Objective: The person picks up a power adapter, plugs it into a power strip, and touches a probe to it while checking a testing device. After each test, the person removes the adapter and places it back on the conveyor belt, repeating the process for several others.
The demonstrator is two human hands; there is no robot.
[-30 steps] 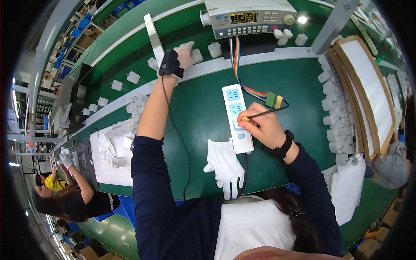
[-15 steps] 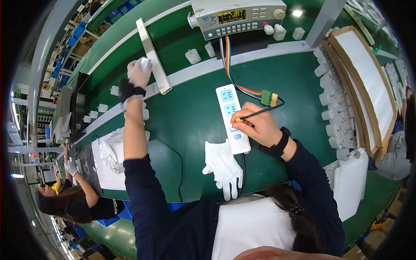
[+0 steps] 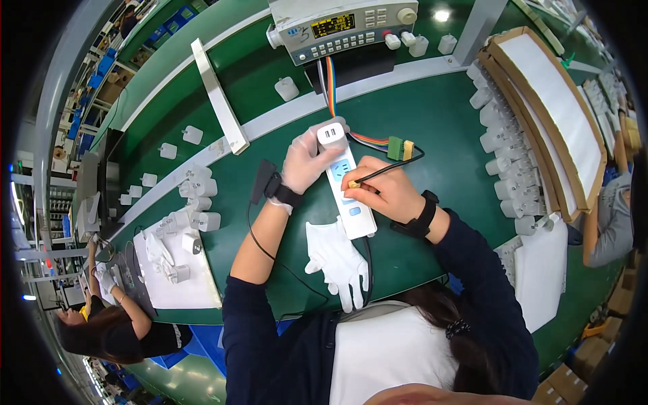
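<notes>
Two ports are facing up from the white USB charger [image 3: 331,133] that my left hand [image 3: 302,165], in a thin translucent glove, is gripping between thumb and fingers over the far end of the white power strip [image 3: 358,227]; whether it is sitting in a socket there, I cannot tell. My bare right hand [image 3: 386,194] is holding its thumb and fingertips narrowly together, pinching a small yellow plug [image 3: 353,184] above the strip's middle, nearer to me than the charger. From that plug a black cable [image 3: 395,167] is running off to the right and curving back to a yellow connector [image 3: 408,150], which is sitting against a green terminal block [image 3: 396,148]. A rainbow ribbon cable [image 3: 331,84] is linking that block with the grey benchtop test instrument [image 3: 372,35], whose screen is glowing yellow. A white glove [image 3: 337,263] is lying on the green tabletop [image 3: 418,263], beside the strip's near end. More white chargers [image 3: 498,145] are standing to my right, next to the stacked cardboard trays [image 3: 547,115]. Black straps [image 3: 424,216] are circling both my wrists.
</notes>
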